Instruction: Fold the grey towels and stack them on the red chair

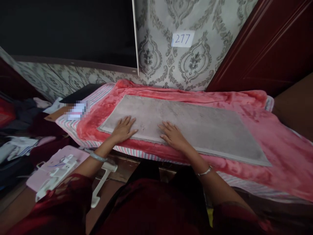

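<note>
A long grey mat (pixel 210 127) with a lighter edge lies flat on a pink-red plush blanket (pixel 271 130). My left hand (pixel 123 130) rests palm down near the mat's left end, its fingers spread. To the right of it, my right hand (pixel 174 135) also lies flat on the mat by the near edge, fingers apart. Neither hand grips anything. Between the two hands a small dark mark shows on the mat's surface.
Striped cloth (pixel 149 156) shows under the blanket's near edge. At the lower left are a pink board (pixel 46 169) with white plastic parts and heaped clothes (pixel 14 147). Behind the blanket stand a large dark screen (pixel 68 32), a patterned wall (pixel 168 62) and a dark red wooden panel (pixel 264 49).
</note>
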A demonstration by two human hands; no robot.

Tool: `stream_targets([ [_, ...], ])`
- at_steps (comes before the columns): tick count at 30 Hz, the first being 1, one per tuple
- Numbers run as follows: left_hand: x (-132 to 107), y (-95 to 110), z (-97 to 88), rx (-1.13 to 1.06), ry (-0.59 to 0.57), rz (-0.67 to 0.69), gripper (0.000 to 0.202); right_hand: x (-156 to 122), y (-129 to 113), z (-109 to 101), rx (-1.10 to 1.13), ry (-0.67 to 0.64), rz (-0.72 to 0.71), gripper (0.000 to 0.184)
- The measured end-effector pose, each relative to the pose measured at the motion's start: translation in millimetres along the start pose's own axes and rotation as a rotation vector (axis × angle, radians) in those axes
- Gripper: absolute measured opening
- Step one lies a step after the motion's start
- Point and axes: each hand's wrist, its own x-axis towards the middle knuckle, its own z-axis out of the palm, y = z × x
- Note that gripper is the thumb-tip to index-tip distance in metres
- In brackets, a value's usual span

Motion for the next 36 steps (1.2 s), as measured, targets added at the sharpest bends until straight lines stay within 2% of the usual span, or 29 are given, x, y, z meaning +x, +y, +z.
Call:
stream_targets([
  [3,-6.6,-30.4,-1.8,0.066,0.014,-0.228,0.072,12.5,-16.3,6.6,-0.089,-0.060,0.007,0.059],
  [6,-13.1,-49.8,-3.3,0.112,0.039,-0.362,0.069,4.6,-24.0,15.0,-0.114,-0.060,-0.029,0.059],
  [9,-17.8,-54.5,-8.6,0.114,0.030,-0.430,0.070,-11.7,-23.8,21.5,-0.078,-0.038,-0.101,0.060],
  [13,-15.7,-44.9,-20.3,0.131,0.013,-0.444,0.065,-23.7,-9.1,19.9,0.067,-0.060,-0.211,0.056],
  [16,0.5,-29.8,-27.6,0.115,0.039,-0.331,0.060,-15.2,16.9,7.2,0.136,-0.001,-0.170,0.053],
  [21,62.6,-3.5,-37.5,-0.046,-0.005,-0.091,0.064,11.5,78.5,-15.7,-0.047,0.168,0.148,0.058],
  [23,88.9,1.7,-37.7,-0.063,-0.015,-0.079,0.065,12.2,100.6,-16.6,-0.143,0.185,0.274,0.058],
  [26,115.1,1.9,-29.3,-0.027,-0.001,-0.152,0.065,2.1,122.3,-9.5,-0.229,0.143,0.404,0.058],
  [29,122.4,-2.9,-16.2,0.008,0.063,-0.187,0.064,-7.0,135.0,-6.1,-0.236,0.083,0.389,0.059],
  [32,120.9,-6.6,-10.4,-0.091,0.125,-0.180,0.062,-11.2,157.0,-19.8,-0.225,0.090,0.393,0.058],
  [36,133.9,1.9,-16.6,-0.197,0.117,-0.130,0.055,-35.9,213.3,-52.9,-0.220,0.132,0.667,0.058],
])
